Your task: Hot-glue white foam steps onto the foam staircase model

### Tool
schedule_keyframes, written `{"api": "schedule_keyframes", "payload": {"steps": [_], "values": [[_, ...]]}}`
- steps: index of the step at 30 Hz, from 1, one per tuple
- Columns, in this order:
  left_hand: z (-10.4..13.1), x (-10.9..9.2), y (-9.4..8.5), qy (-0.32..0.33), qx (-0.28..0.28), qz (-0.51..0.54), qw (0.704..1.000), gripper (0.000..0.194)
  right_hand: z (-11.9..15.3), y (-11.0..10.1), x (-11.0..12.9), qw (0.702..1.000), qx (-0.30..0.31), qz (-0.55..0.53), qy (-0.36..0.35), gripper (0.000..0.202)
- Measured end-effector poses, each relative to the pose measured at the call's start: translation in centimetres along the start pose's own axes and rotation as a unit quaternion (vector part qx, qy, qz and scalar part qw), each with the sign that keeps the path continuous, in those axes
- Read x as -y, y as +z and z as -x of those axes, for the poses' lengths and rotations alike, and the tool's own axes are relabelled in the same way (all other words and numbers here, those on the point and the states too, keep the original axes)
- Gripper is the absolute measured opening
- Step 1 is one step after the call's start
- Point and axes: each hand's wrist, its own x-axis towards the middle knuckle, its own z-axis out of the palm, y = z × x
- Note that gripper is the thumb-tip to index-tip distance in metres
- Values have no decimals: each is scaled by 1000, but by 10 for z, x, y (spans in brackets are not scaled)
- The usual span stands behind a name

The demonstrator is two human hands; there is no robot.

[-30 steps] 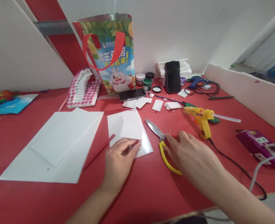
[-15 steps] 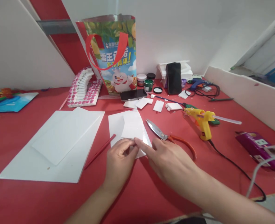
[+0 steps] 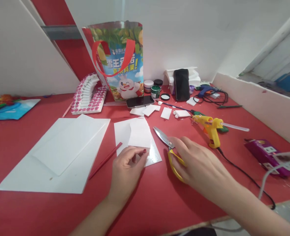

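- Scissors (image 3: 164,138) lie right of the white sheet (image 3: 155,156), tips pointing far-left, long axis diagonal.
- Right hand (image 3: 199,160) grips their handles; left hand (image 3: 127,167) pinches a red bit (image 3: 145,150).
- Bare counter (image 3: 152,203) spreads nearside.

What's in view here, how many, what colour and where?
Table: 1, red, across view
Bag: 1, multicoloured, back
Flowered model: 1, pink and white, left
Jars: 3, mixed colours, beside bag
Flat phone: 1, black, before bag
Propped phone: 1, black, back right
Structure: 1, white, behind propped phone
Small cards: several, white, middle
Large board: 1, white, left, under sheet
Glossy board: 1, white, centre, under card
Stick: 1, red, between boards
Scissors: 1, silver and yellow, centre right
Glue gun: 1, yellow, right
Corded tool: 1, blue, back right
Package: 1, purple, far right
Packet: 1, blue, far left
Small piece: 1, red, centre, unclear
Left hand: 1, bare, pinching small piece
Right hand: 1, bare, on scissors
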Motion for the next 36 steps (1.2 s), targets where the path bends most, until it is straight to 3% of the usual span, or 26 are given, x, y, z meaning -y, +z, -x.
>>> {"api": "schedule_keyframes", "payload": {"steps": [3,6,12,16,19,21,26,36], "values": [[4,-1,-3,15,19,10,1000,9,7,6,-12,996,51,67,34,19],[11,-7,-6,4,55,47,997,8,9,11,-13,991,94,73,59,21],[12,-31,-15,-118,122,183,968,16,1,4,-18,974,191,42,115,25],[-7,-41,-23,-115,199,250,941,17,11,2,-40,976,128,-129,121,28],[-20,-39,-21,-108,213,300,924,15,22,-3,-45,931,79,-348,80,36],[-22,-34,-17,-109,201,326,917,13,26,-8,-38,911,44,-407,47,33],[-16,-22,-11,-120,210,333,911,14,22,-16,-12,945,-28,-325,6,38],[-15,-18,-19,-104,191,275,937,11,12,-13,-1,969,26,-244,0,43]]}}
